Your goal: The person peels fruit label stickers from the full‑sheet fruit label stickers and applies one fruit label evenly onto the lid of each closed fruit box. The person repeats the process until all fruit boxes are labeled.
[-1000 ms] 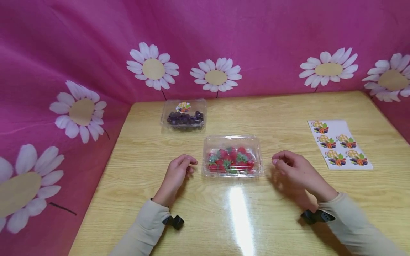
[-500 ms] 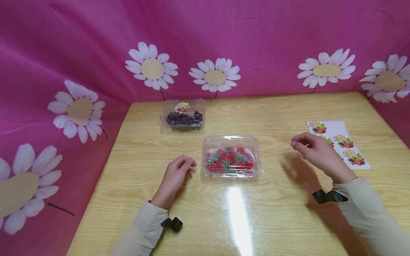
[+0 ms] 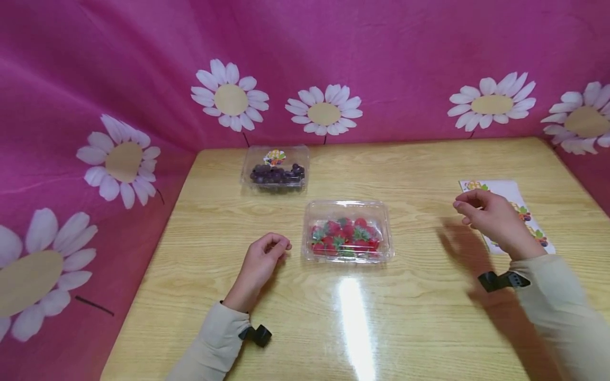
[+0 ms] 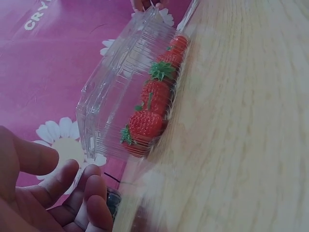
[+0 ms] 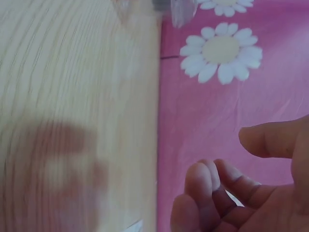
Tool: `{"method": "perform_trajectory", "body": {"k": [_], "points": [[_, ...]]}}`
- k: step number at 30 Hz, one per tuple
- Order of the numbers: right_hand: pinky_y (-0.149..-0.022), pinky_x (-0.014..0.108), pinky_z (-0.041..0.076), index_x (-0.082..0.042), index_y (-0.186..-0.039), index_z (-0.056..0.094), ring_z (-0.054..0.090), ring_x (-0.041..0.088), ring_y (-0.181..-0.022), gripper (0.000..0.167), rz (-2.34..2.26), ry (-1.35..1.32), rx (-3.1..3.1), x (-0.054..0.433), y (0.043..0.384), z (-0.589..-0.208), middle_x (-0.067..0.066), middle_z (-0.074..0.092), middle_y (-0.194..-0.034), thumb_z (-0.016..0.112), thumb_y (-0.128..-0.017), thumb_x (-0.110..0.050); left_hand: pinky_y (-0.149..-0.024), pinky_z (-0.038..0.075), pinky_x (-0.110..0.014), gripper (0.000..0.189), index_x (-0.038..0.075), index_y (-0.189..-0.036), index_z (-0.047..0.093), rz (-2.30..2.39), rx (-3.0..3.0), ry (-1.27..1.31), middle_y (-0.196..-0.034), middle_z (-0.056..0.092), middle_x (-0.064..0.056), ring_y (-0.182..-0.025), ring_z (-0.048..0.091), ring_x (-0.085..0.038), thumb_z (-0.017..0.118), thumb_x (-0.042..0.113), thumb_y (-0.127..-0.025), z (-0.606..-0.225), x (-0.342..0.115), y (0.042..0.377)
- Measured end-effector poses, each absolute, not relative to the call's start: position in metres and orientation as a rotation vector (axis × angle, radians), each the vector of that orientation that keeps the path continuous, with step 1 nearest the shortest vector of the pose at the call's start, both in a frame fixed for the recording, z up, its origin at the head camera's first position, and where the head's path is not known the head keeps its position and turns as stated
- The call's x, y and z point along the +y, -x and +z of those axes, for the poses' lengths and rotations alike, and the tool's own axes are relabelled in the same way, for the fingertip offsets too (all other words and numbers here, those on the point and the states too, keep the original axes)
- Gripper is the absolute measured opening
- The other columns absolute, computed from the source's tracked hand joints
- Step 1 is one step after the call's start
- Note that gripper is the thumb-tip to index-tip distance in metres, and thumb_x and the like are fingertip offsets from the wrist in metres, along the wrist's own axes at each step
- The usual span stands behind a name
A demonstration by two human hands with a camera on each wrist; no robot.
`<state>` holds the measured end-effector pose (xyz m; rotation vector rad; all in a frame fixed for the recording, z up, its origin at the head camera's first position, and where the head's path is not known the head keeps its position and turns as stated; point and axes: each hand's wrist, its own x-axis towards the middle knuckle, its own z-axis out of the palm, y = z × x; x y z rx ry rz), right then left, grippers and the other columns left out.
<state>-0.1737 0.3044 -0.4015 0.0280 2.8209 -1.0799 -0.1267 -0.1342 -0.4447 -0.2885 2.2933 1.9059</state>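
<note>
A clear plastic clamshell box (image 3: 348, 209) of strawberries (image 3: 340, 238) stands mid-table with its lid down. Just left of it, my left hand (image 3: 259, 259) rests with loosely curled fingers and holds nothing. In the left wrist view its fingertips are close to the near end of the strawberry box (image 4: 120, 77). My right hand (image 3: 495, 219) hovers over the left part of a white sticker sheet (image 3: 505, 188), its shadow falling on the table. Nothing sits between its thumb and loosely bent fingers in the right wrist view. The hand covers several of the printed fruit stickers.
A second clear box (image 3: 250, 159) holds dark grapes (image 3: 276, 175) at the back left, with a round fruit sticker (image 3: 274, 157) on its lid. Pink cloth (image 3: 400, 58) with white daisies rises behind and beside the wooden table (image 3: 295, 338).
My right hand has moved right and away from the strawberry box, ending above the sticker sheet. The left hand and both boxes have stayed nearly where they were.
</note>
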Motion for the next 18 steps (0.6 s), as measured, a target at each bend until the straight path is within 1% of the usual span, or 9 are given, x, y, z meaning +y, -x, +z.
{"method": "perform_trajectory", "body": {"k": [3,5,7,9,12,13,15,18], "points": [[-0.065,0.023,0.054,0.007,-0.131,0.049,0.060,-0.003,-0.073,0.051,-1.127,-0.079,2.761,0.316,0.182,-0.405,0.024,0.060,-0.118,0.045,-0.104,-0.036,-0.079,0.053,-0.026,0.014,-0.005,-0.099,0.065,1.908,2.298,0.273,-0.098,0.067,-0.013,-0.086,0.060,-0.015,0.055,0.005,-0.098,-0.443,-0.135,0.126],[-0.066,0.024,0.052,0.008,-0.133,0.047,0.060,-0.001,-0.076,0.056,-1.113,-0.138,2.742,0.326,0.188,-0.406,0.025,0.058,-0.121,0.044,-0.103,-0.039,-0.079,0.053,-0.026,0.013,-0.005,-0.100,0.065,1.899,2.310,0.262,-0.098,0.067,-0.011,-0.086,0.060,-0.015,0.056,0.005,-0.097,-0.442,-0.136,0.126],[-0.068,0.026,0.051,0.008,-0.134,0.046,0.060,0.006,-0.082,0.061,-1.070,-0.185,2.740,0.337,0.193,-0.407,0.029,0.054,-0.126,0.042,-0.103,-0.044,-0.079,0.052,-0.026,0.013,-0.004,-0.101,0.065,1.892,2.315,0.262,-0.098,0.066,-0.010,-0.087,0.060,-0.016,0.057,0.005,-0.096,-0.441,-0.137,0.127],[-0.071,0.028,0.048,0.007,-0.135,0.044,0.060,0.016,-0.089,0.065,-1.011,-0.231,2.739,0.348,0.198,-0.407,0.031,0.050,-0.129,0.041,-0.101,-0.048,-0.078,0.051,-0.027,0.012,-0.003,-0.101,0.065,1.887,2.317,0.270,-0.098,0.065,-0.008,-0.086,0.059,-0.016,0.058,0.006,-0.096,-0.441,-0.137,0.128],[-0.069,0.030,0.047,0.010,-0.134,0.041,0.061,0.031,-0.095,0.069,-0.931,-0.252,2.745,0.365,0.204,-0.404,0.036,0.049,-0.127,0.042,-0.100,-0.049,-0.076,0.050,-0.026,0.012,-0.002,-0.102,0.065,1.872,2.323,0.274,-0.097,0.064,-0.007,-0.085,0.058,-0.017,0.059,0.007,-0.096,-0.440,-0.137,0.129],[-0.067,0.031,0.048,0.011,-0.134,0.040,0.062,0.034,-0.094,0.069,-0.901,-0.263,2.750,0.370,0.206,-0.402,0.037,0.050,-0.125,0.043,-0.100,-0.049,-0.075,0.049,-0.026,0.012,-0.002,-0.102,0.065,1.867,2.324,0.273,-0.097,0.064,-0.007,-0.085,0.058,-0.017,0.060,0.007,-0.096,-0.440,-0.136,0.129],[-0.065,0.033,0.050,0.013,-0.134,0.038,0.062,0.038,-0.094,0.072,-0.842,-0.283,2.742,0.380,0.210,-0.398,0.039,0.050,-0.123,0.045,-0.099,-0.050,-0.074,0.049,-0.025,0.013,-0.001,-0.102,0.065,1.862,2.323,0.267,-0.098,0.064,-0.008,-0.086,0.058,-0.018,0.059,0.008,-0.096,-0.440,-0.135,0.130],[-0.065,0.037,0.050,0.016,-0.133,0.036,0.062,0.038,-0.090,0.074,-0.743,-0.277,2.750,0.389,0.217,-0.394,0.038,0.052,-0.116,0.050,-0.098,-0.048,-0.076,0.049,-0.026,0.013,-0.001,-0.103,0.065,1.865,2.316,0.260,-0.101,0.065,-0.008,-0.089,0.060,-0.020,0.058,0.009,-0.097,-0.441,-0.133,0.130]]}}
